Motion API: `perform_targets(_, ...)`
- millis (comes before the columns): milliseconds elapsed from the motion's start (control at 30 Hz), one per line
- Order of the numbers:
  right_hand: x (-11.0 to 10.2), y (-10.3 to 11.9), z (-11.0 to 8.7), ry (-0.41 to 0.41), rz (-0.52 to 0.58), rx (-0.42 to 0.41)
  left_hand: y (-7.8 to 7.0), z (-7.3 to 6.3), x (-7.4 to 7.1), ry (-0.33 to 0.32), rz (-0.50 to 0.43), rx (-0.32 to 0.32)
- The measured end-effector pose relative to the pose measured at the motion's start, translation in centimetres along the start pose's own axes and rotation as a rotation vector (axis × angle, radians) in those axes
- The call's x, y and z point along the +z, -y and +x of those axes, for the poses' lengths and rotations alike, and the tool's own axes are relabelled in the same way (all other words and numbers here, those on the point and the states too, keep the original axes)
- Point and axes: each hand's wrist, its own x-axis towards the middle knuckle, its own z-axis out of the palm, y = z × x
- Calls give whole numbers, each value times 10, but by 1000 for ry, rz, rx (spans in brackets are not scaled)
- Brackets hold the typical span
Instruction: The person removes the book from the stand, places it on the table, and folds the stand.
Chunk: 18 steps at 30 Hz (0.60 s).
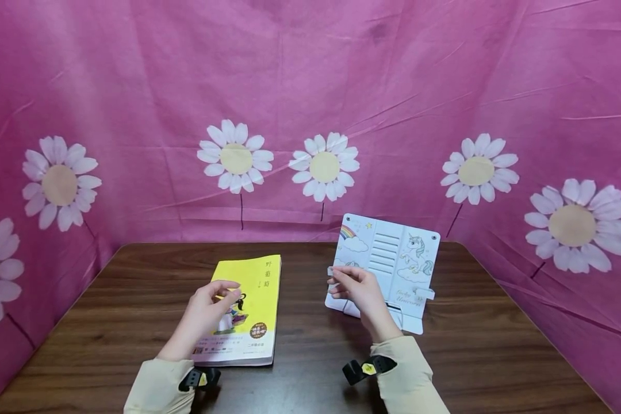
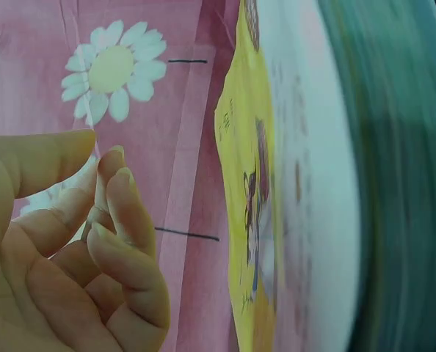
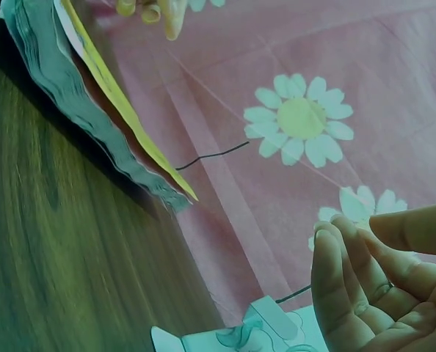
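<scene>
A thick paperback book (image 1: 245,287) with a yellow cover lies at the left of the table. Over its left part hovers my left hand (image 1: 210,307), fingers loosely bent and nothing between them; in the left wrist view the same hand (image 2: 78,249) is apart from the cover. To the right stands a white unicorn-print book stand (image 1: 416,253), tilted back, with a small clip at each side. My right hand (image 1: 361,293) overlaps its lower left part in the head view. The right wrist view shows this hand (image 3: 387,286) loosely bent and holding nothing, above the stand's clip (image 3: 273,315).
The brown wooden table (image 1: 310,345) reaches back to a pink cloth (image 1: 310,69) printed with large daisies. Each wrist wears a black strap; the left strap (image 1: 199,378) hangs close to the book's near edge. A thin wire prop shows at the stand's bottom.
</scene>
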Motion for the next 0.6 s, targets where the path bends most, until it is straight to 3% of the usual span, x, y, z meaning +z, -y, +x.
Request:
perform_targets(233,-8,2,-4,-5,-34,3,-11,4,12,-7,2,28)
perform_targets(433,-18,5,-8,-10,-86,-3,-19,6,25,35,-61,40)
perform_targets(600,-27,8,-12,-17,-149,-12,-24,8,34,26,-9,94)
